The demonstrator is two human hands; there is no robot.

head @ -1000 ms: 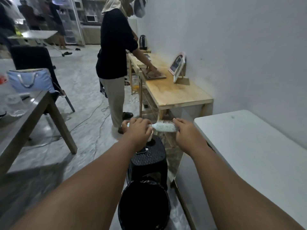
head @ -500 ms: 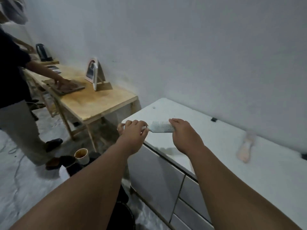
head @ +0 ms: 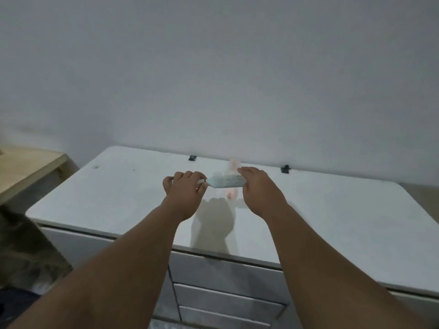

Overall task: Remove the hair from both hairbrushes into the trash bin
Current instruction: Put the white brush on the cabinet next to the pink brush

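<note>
Both hands hold a pale blue-white hairbrush level above the white cabinet top, bristles pointing up. My left hand is closed around its handle. My right hand pinches the far end of the brush head. I make out no hair in the bristles. A pink hairbrush lies on the cabinet top behind the blue one, blurred and largely hidden by it. The trash bin is out of view.
The white cabinet has drawers below its front edge and stands against a plain wall. A wooden table corner shows at the left. Two small black clips sit at the cabinet's back edge.
My view has swung right, away from the black bin and the standing person, onto the white cabinet. Both hands kept hold of the blue-white brush and now hover over the cabinet top.
</note>
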